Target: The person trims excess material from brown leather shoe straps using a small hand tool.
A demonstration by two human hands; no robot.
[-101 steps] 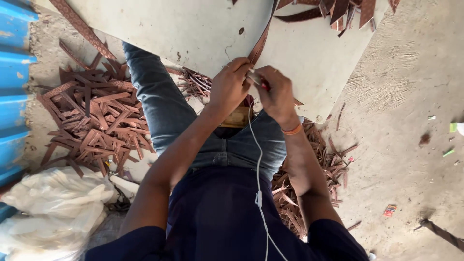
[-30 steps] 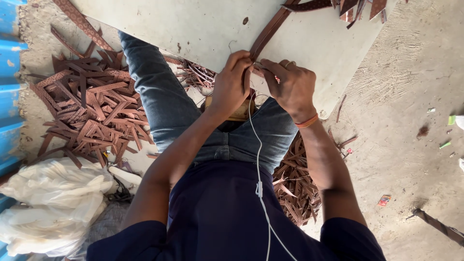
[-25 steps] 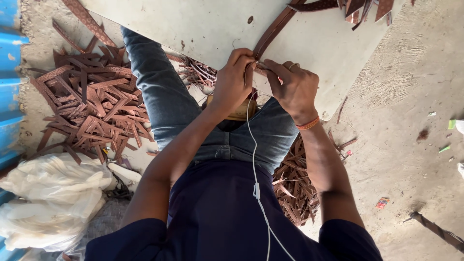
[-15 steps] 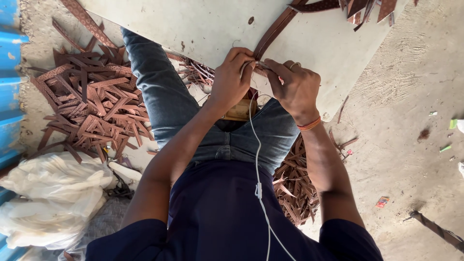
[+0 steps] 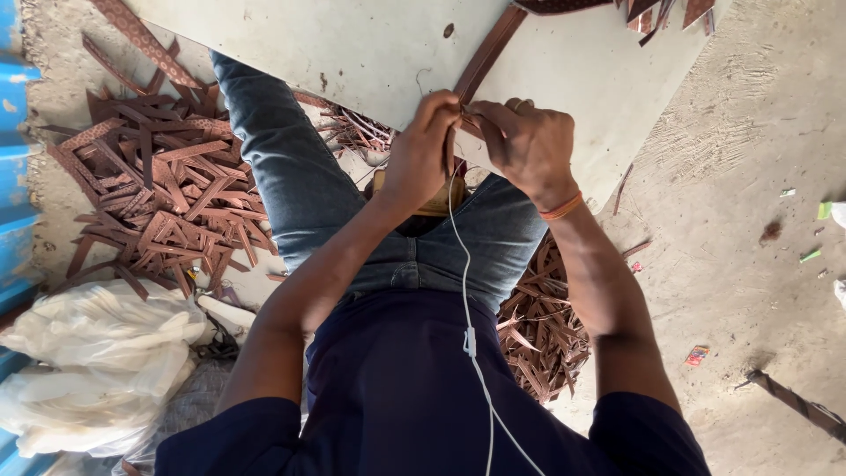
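Observation:
My left hand (image 5: pixel 421 152) and my right hand (image 5: pixel 526 141) meet over my lap, both pinching the near end of a long brown leather strap (image 5: pixel 487 51). The strap runs up and away across a pale flat board (image 5: pixel 352 44) that rests over my knees. A tan object (image 5: pixel 438 201) lies on my lap under the hands, mostly hidden. A white earphone cable (image 5: pixel 464 291) hangs down from the hands across my dark blue shirt.
A heap of brown strap offcuts (image 5: pixel 163 194) lies on the floor to the left, another pile (image 5: pixel 538 317) by my right thigh. White plastic bags (image 5: pixel 97 353) sit at lower left beside a blue corrugated sheet (image 5: pixel 13 132). More straps (image 5: pixel 652 9) lie on the board's far edge. Dusty concrete floor (image 5: pixel 749 220) spreads right.
Both hands stay on the strap end with only small finger movements. Since the oldest frame the view has shifted slightly and the hands sit a little higher over the board's edge.

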